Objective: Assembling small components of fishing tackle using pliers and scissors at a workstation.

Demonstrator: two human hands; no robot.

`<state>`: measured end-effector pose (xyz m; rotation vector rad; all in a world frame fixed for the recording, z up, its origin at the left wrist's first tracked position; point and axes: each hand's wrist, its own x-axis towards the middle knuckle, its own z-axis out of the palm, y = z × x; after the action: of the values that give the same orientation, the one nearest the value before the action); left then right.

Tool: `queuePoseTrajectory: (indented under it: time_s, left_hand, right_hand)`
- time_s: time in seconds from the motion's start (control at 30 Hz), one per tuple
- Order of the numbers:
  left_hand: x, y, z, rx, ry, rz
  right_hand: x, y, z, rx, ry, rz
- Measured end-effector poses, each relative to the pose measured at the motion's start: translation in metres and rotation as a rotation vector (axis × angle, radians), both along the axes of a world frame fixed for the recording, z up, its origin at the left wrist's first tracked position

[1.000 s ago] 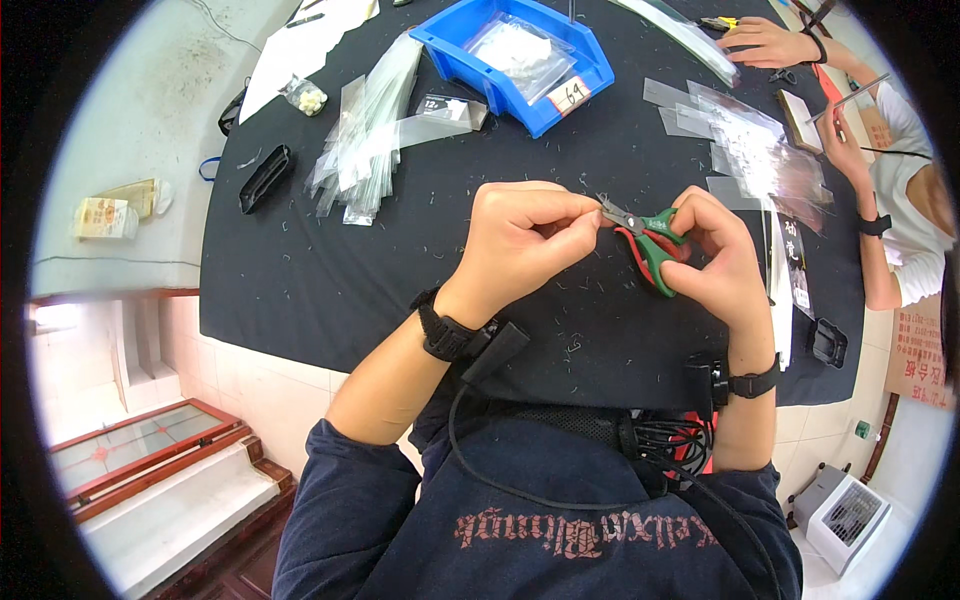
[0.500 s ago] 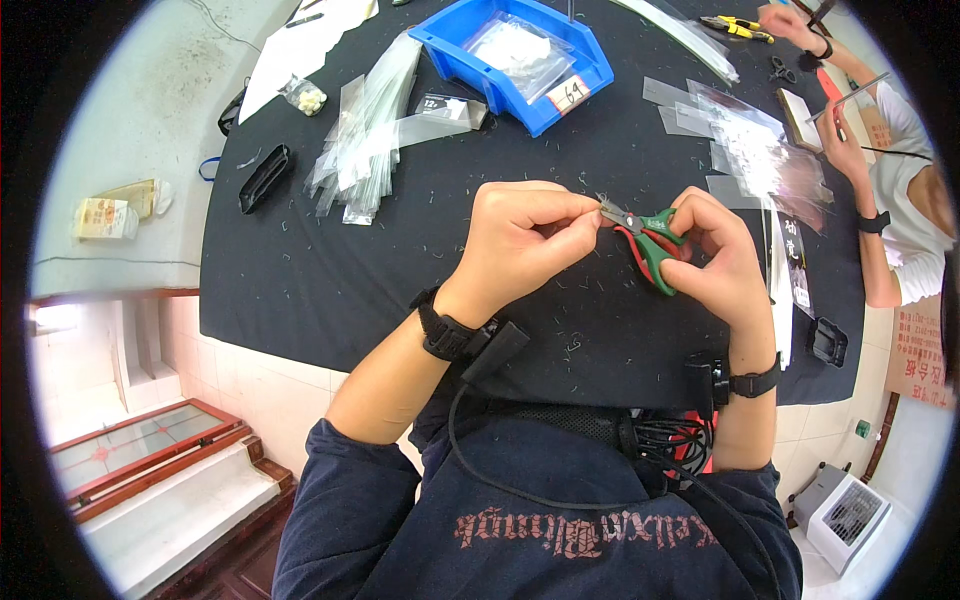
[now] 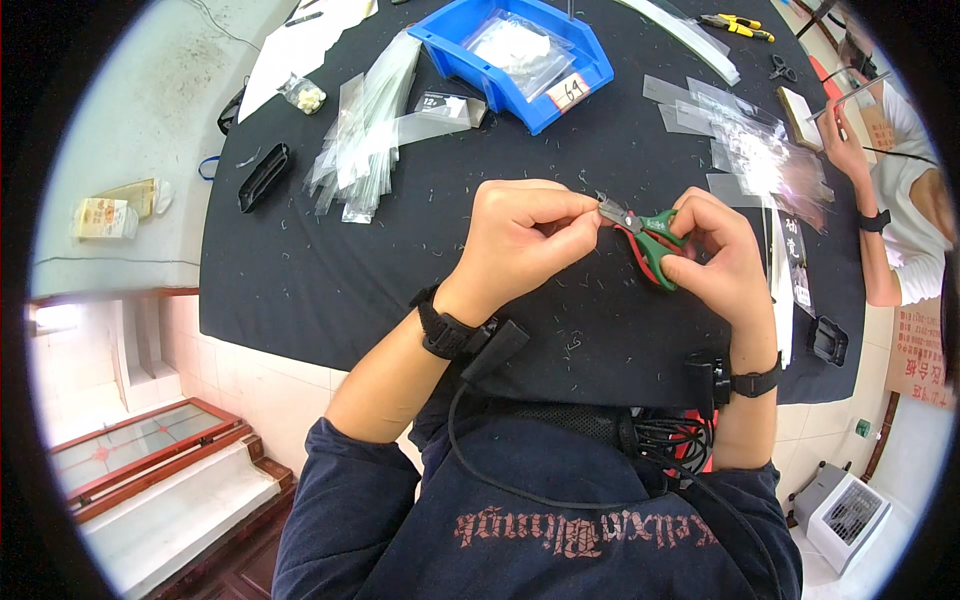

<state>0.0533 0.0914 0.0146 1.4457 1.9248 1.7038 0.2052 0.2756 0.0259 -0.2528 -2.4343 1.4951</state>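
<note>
Above the middle of the black-covered table, my right hand [image 3: 715,255] has its thumb and fingers in the handles of small green-and-red scissors [image 3: 652,245]. Their short metal blades point left and reach the fingertips of my left hand [image 3: 535,225]. Thumb and index finger of that hand are pinched together. Whatever lies between them is too small to name; only a few fine, thread-like wisps show by the blade tips.
A blue bin [image 3: 535,110] holding clear bags stands ahead. Clear plastic sleeves lie left [image 3: 375,130] and right [image 3: 755,150]. A black tray [image 3: 265,178] sits left, yellow-handled pliers [image 3: 737,25] far right. A co-worker's hand [image 3: 842,140] is at the right edge.
The scissors' handles have drawn slightly closer together. My left hand is almost still. The co-worker's hand near the pliers has gone from there.
</note>
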Motion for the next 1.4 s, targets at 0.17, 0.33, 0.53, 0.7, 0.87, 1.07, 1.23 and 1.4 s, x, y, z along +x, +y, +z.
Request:
queuePoseTrajectory:
  time_s: [0.17, 0.33, 0.53, 0.7, 0.87, 1.07, 1.23, 1.4]
  left_hand:
    - [0.000, 0.000, 0.001, -0.014, -0.034, 0.005]
    - [0.002, 0.002, 0.000, -0.058, -0.208, 0.073]
    - [0.002, 0.000, 0.003, -0.120, -0.381, 0.039]
    - [0.003, 0.000, 0.004, -0.110, -0.404, 0.030]
    - [0.006, 0.003, 0.003, -0.055, -0.059, 0.066]
    - [0.015, 0.004, 0.004, -0.013, 0.090, -0.005]
    - [0.014, 0.004, 0.005, -0.011, 0.188, -0.076]
    - [0.014, 0.004, 0.003, -0.023, 0.141, -0.090]
  right_hand:
    - [0.000, 0.001, -0.002, -0.007, 0.099, -0.028]
    - [0.002, 0.000, -0.001, -0.306, 0.247, -0.134]
    - [-0.001, 0.000, 0.001, -0.111, 0.122, -0.159]
    - [-0.001, 0.002, -0.003, -0.012, 0.047, -0.050]
    - [-0.007, -0.012, -0.011, -0.351, 0.185, -0.083]
    - [-0.012, -0.034, -0.012, -0.485, 0.182, -0.078]
    - [-0.014, -0.038, -0.011, -0.472, 0.214, -0.132]
    - [-0.012, -0.032, -0.011, -0.308, 0.310, -0.194]
